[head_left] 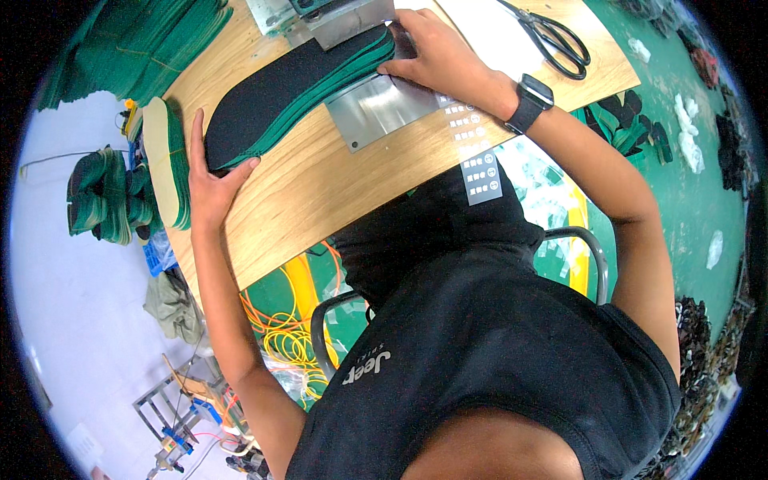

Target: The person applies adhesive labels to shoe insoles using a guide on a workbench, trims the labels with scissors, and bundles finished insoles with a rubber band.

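A stack of black insoles with green layers (pixel 276 92) lies slantwise on the wooden table, held between both my hands. My left hand (pixel 213 190) cups its left end, thumb along the near edge and a finger stretched up the far side. At the other end my right hand (pixel 448 62) grips the stack, its thumb on the near edge and its fingers on the far side. That right end lies beside a metal press-like block (pixel 352 24), which partly covers it. Under the right end is a shiny metal plate (pixel 376 116).
A strip of printed labels (pixel 482 180) hangs over the table's front edge. Black-handled scissors (pixel 560 44) lie at the back right near white paper (pixel 496 32). Cream-topped insoles (pixel 162 160) stand at the left edge; a large green stack (pixel 144 48) is at the back left.
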The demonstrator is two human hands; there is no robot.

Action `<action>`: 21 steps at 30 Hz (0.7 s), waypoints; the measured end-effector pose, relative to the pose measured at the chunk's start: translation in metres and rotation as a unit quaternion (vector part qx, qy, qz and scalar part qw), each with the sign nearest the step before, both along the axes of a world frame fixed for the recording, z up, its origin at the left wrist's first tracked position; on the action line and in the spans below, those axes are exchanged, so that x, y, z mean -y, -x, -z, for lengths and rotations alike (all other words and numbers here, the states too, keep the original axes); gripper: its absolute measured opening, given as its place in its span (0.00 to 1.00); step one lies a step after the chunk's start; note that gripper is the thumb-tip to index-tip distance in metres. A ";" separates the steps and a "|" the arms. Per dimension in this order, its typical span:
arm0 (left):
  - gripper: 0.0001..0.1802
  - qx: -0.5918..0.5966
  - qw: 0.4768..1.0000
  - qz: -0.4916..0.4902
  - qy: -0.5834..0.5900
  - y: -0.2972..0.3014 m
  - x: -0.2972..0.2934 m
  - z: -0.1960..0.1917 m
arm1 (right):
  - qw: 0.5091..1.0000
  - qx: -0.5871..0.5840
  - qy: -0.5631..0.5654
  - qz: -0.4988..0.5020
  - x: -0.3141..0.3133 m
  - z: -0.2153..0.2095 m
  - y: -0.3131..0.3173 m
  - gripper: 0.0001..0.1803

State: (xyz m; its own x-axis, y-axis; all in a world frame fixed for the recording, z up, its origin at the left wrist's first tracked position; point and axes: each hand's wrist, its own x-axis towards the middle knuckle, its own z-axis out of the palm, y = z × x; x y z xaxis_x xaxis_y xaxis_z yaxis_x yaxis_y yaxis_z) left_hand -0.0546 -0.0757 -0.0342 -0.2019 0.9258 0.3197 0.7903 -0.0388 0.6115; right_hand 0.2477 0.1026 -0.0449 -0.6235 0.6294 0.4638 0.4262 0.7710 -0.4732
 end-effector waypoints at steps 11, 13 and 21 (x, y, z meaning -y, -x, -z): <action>0.27 0.124 0.972 -0.125 -0.152 -0.023 0.059 0.005 | 0.974 0.077 -0.208 0.055 -0.040 0.004 -0.015 0.14; 0.18 0.183 0.960 -0.116 -0.178 -0.048 0.064 0.005 | 0.964 0.211 -0.133 0.091 -0.048 0.005 0.001 0.12; 0.07 0.212 0.971 0.058 -0.094 -0.135 -0.005 0.011 | 0.968 0.136 -0.181 0.109 -0.003 0.000 -0.037 0.04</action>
State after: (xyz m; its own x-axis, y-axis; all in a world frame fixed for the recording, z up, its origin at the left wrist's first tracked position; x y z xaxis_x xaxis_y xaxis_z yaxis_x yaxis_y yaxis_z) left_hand 0.0800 -0.0707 -0.0450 -0.2504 0.8838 0.3952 0.4522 -0.2541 0.8549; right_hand 0.2843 0.1058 -0.0451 -0.6240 0.5872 0.5156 0.6689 0.7424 -0.0360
